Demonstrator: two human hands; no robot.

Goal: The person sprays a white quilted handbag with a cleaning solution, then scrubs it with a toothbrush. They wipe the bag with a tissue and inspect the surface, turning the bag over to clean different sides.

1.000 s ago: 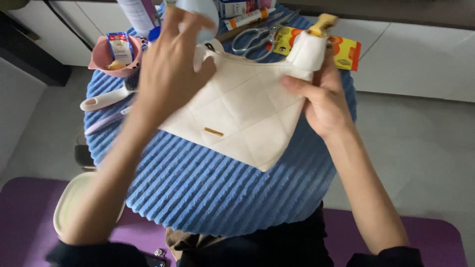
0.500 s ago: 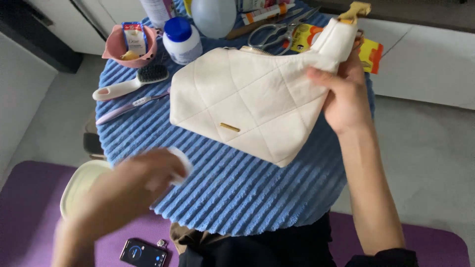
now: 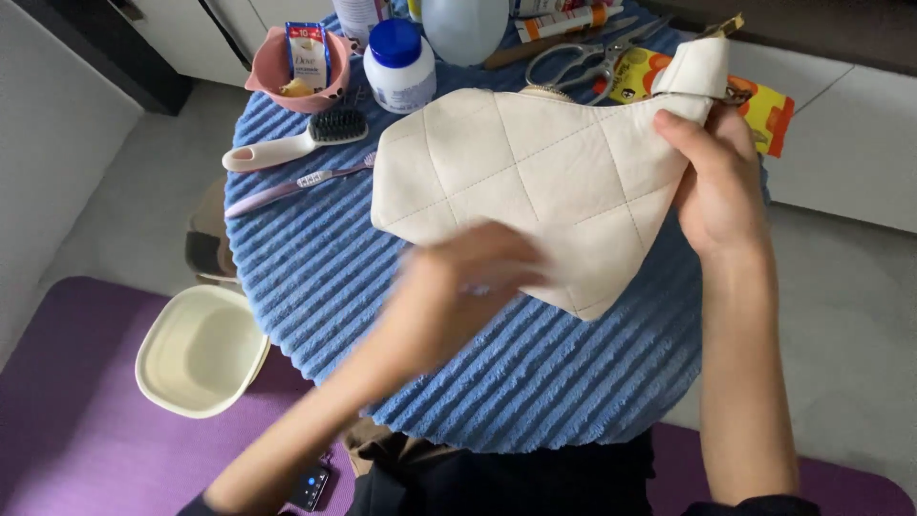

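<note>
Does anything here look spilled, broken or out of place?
Nothing looks spilled or damaged. The only oddities: the cream quilted bag is lifted by one corner in the right hand, so it hangs tilted over the blue mat, and the left hand is motion-blurred at its lower edge. A cream bowl sits on the floor.
</note>
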